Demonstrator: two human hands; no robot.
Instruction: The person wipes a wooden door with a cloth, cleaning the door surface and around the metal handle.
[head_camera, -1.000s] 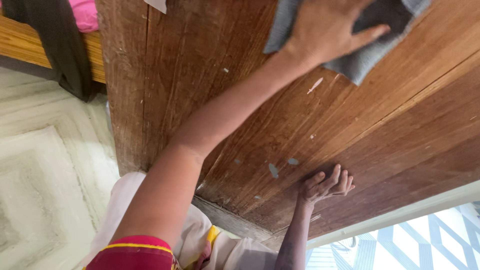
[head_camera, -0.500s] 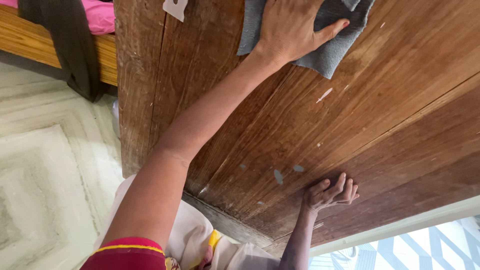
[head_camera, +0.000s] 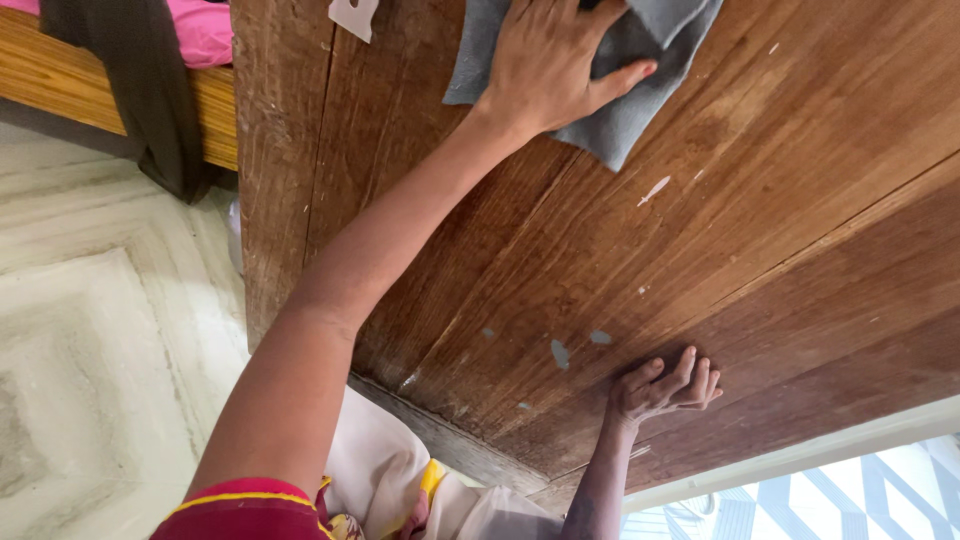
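Note:
My left hand reaches up from the lower left and presses a grey cloth flat against a brown wooden door panel. Its fingers are spread over the cloth and the thumb points right. The cloth's lower corner hangs out below the thumb. My right hand rests lower down on the same panel near its bottom edge, fingers loosely curled against the wood and holding nothing. Small pale paint flecks dot the wood between the two hands.
A pale marble floor lies at the left. A wooden bed frame with pink fabric and a hanging dark cloth stands at the top left. Blue-and-white patterned tiles show at the bottom right. A white sticker marks the panel's top.
My left hand has slid the grey cloth leftward across the wood, away from the white paint streak. My right hand has stayed in place.

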